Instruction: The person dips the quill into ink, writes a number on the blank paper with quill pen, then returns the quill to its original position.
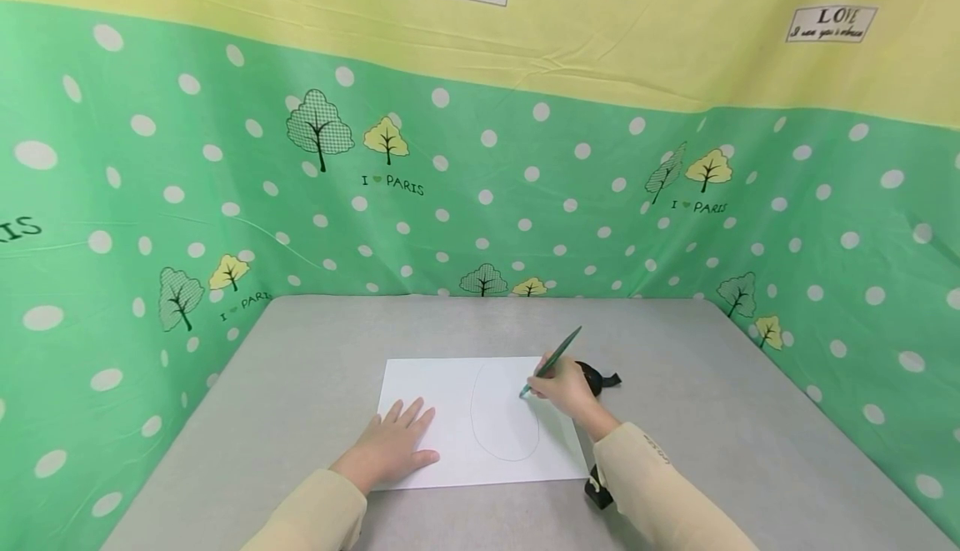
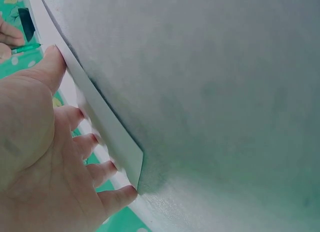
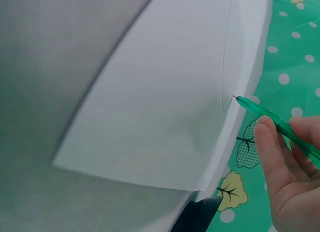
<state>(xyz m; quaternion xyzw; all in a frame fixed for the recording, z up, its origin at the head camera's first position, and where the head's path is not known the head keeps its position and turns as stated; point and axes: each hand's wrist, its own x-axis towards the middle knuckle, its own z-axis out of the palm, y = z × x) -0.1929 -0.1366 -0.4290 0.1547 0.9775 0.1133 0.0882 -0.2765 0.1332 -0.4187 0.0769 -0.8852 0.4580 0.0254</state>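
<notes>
A white sheet of paper lies on the grey table, with a thin curved line drawn on it like a tall open oval. My right hand pinches a green pen between thumb and fingers. In the right wrist view the pen has its tip right at the end of the drawn line. My left hand rests on the left part of the sheet with fingers spread. Seen from the left wrist, the left hand lies along the paper near its corner.
The grey table reaches back to a green dotted curtain that also hangs at both sides. Beside the right wrist is a black object with a strap, and another black piece sits near the sheet's front right corner.
</notes>
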